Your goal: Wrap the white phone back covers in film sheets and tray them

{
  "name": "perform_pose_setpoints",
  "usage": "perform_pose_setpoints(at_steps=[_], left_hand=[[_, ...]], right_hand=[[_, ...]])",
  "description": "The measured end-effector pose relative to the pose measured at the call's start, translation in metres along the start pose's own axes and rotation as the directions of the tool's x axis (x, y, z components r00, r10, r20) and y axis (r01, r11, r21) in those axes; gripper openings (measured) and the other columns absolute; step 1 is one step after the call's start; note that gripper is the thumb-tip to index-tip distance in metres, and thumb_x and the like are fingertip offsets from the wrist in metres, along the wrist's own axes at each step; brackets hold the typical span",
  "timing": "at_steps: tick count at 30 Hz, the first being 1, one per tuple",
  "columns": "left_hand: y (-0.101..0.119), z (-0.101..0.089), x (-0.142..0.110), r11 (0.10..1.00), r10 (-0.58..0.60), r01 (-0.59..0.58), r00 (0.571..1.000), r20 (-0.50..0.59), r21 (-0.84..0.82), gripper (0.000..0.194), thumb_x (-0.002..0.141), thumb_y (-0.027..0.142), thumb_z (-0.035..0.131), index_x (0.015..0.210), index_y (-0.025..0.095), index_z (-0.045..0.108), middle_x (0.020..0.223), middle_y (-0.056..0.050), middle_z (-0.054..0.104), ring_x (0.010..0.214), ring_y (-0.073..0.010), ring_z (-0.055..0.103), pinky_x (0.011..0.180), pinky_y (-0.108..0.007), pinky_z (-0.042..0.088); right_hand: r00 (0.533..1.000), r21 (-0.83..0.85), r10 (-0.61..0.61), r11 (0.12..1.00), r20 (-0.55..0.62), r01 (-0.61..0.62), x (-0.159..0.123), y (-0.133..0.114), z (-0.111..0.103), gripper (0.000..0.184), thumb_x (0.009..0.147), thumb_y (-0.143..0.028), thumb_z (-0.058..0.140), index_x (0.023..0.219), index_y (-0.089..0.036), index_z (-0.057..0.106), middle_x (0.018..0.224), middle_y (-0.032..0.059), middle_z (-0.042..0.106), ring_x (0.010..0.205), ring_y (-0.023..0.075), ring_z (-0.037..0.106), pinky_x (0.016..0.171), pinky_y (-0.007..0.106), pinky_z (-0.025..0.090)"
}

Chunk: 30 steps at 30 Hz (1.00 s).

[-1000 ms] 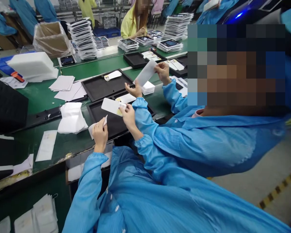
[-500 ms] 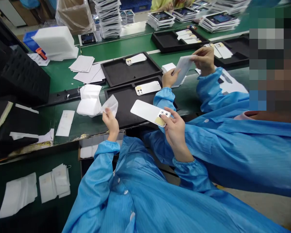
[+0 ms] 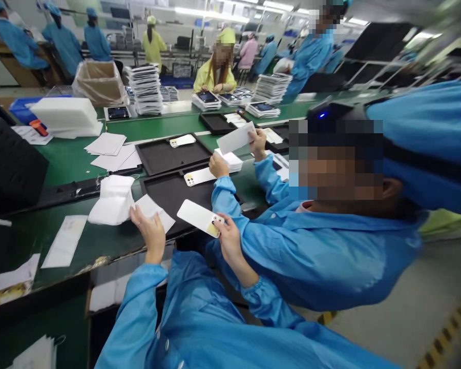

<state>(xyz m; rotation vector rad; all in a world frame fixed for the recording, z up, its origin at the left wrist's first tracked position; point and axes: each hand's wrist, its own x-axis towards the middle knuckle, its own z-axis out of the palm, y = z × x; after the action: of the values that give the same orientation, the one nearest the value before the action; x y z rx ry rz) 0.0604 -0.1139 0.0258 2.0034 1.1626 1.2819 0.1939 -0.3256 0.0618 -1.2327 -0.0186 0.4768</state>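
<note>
My right hand (image 3: pixel 227 237) grips a white phone back cover (image 3: pixel 200 217) by its camera end, holding it above the near edge of a black tray (image 3: pixel 169 193). My left hand (image 3: pixel 150 229) pinches a white wiping cloth (image 3: pixel 153 211) just left of the cover, beside a stack of white cloths (image 3: pixel 113 201). A second white cover (image 3: pixel 200 176) lies in the same tray. A co-worker in a blue coat sits close on my right, holding a white sleeve (image 3: pixel 236 137) in both hands.
A second black tray (image 3: pixel 161 156) with one cover sits farther back on the green bench. Paper sheets (image 3: pixel 109 151), white foam blocks (image 3: pixel 65 115), a cardboard box (image 3: pixel 100 82) and stacks of phones (image 3: pixel 146 89) lie beyond. Other people work at the far side.
The camera has tilted up, showing more of the room. My right hand has brought the cover lower and closer to my left hand, which still holds the cloth.
</note>
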Motion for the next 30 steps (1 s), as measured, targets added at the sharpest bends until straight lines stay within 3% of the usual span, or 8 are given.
perform_pose_setpoints(at_steps=[4,7,10,13,17,22,27,30], left_hand=[[0.011,-0.016,-0.011,0.957,0.157,-0.196,0.97,0.183,0.214,0.043,0.113,0.035,0.053,0.147,0.018,0.072,0.176,-0.024,0.046,0.17,-0.0432,0.036,0.14,-0.07,0.026],[0.017,-0.036,-0.014,0.89,0.205,-0.327,0.91,0.36,0.318,0.039,0.112,0.041,0.057,0.138,0.024,0.08,0.179,-0.019,0.047,0.171,-0.0509,0.032,0.135,-0.086,0.018],[0.007,-0.055,-0.011,0.829,0.247,-0.484,0.766,0.594,0.28,0.04,0.105,0.044,0.07,0.141,0.029,0.08,0.176,-0.015,0.053,0.168,-0.0528,0.037,0.131,-0.092,0.015],[-0.011,-0.068,-0.006,0.788,0.282,-0.585,0.619,0.733,0.191,0.04,0.1,0.029,0.073,0.139,0.037,0.08,0.159,-0.009,0.071,0.162,-0.0454,0.051,0.135,-0.084,0.019],[-0.017,-0.075,0.002,0.783,0.282,-0.599,0.583,0.762,0.168,0.04,0.102,0.019,0.064,0.13,0.039,0.083,0.139,-0.007,0.082,0.153,-0.0394,0.062,0.131,-0.073,0.034],[0.001,-0.063,0.021,0.79,0.358,-0.607,0.563,0.745,0.079,0.034,0.109,0.023,0.06,0.136,0.03,0.081,0.147,-0.012,0.078,0.139,-0.0325,0.071,0.127,-0.058,0.044],[0.009,-0.036,0.046,0.8,0.374,-0.596,0.411,0.831,-0.066,0.035,0.101,0.01,0.07,0.128,0.027,0.084,0.146,-0.008,0.079,0.134,-0.0257,0.075,0.121,-0.042,0.052],[0.011,-0.02,0.051,0.819,0.356,-0.571,0.441,0.824,-0.048,0.019,0.098,0.015,0.079,0.112,0.025,0.087,0.135,-0.009,0.083,0.123,-0.0261,0.079,0.108,-0.038,0.058]], right_hand=[[1.0,0.001,-0.007,1.0,0.016,0.007,0.0,0.001,0.001,0.065,0.069,-0.047,0.096,0.123,-0.023,0.069,0.101,0.0046,0.086,0.081,0.0233,0.081,0.07,0.031,0.065],[1.0,-0.008,-0.016,1.0,0.009,0.016,0.0,-0.001,0.002,0.065,0.069,-0.048,0.096,0.123,-0.023,0.07,0.099,0.0045,0.085,0.081,0.0242,0.082,0.069,0.032,0.066],[1.0,-0.038,-0.03,0.999,0.01,0.03,0.001,-0.003,0.001,0.06,0.068,-0.049,0.096,0.119,-0.027,0.072,0.097,0.0031,0.085,0.083,0.0285,0.083,0.071,0.039,0.068],[0.999,-0.056,-0.034,0.998,0.019,0.035,-0.001,-0.005,0.002,0.051,0.069,-0.051,0.094,0.113,-0.035,0.074,0.096,-0.0004,0.086,0.087,0.0336,0.085,0.078,0.048,0.07],[1.0,-0.057,-0.021,0.998,0.022,0.022,-0.005,-0.011,0.004,0.049,0.068,-0.052,0.094,0.111,-0.037,0.075,0.099,-0.0016,0.087,0.091,0.0355,0.086,0.082,0.05,0.071],[1.0,-0.041,0.003,0.999,-0.003,-0.003,-0.012,-0.019,0.002,0.053,0.067,-0.046,0.093,0.114,-0.031,0.074,0.1,0.0009,0.087,0.089,0.031,0.085,0.081,0.043,0.071],[1.0,-0.029,0.024,0.999,-0.01,-0.025,-0.018,-0.016,-0.005,0.054,0.068,-0.043,0.092,0.116,-0.029,0.073,0.1,0.0026,0.086,0.092,0.0317,0.086,0.081,0.042,0.071],[0.999,-0.038,0.043,0.998,-0.014,-0.044,-0.022,-0.013,-0.009,0.053,0.07,-0.042,0.091,0.118,-0.028,0.072,0.102,0.0034,0.085,0.093,0.029,0.086,0.079,0.037,0.069]])
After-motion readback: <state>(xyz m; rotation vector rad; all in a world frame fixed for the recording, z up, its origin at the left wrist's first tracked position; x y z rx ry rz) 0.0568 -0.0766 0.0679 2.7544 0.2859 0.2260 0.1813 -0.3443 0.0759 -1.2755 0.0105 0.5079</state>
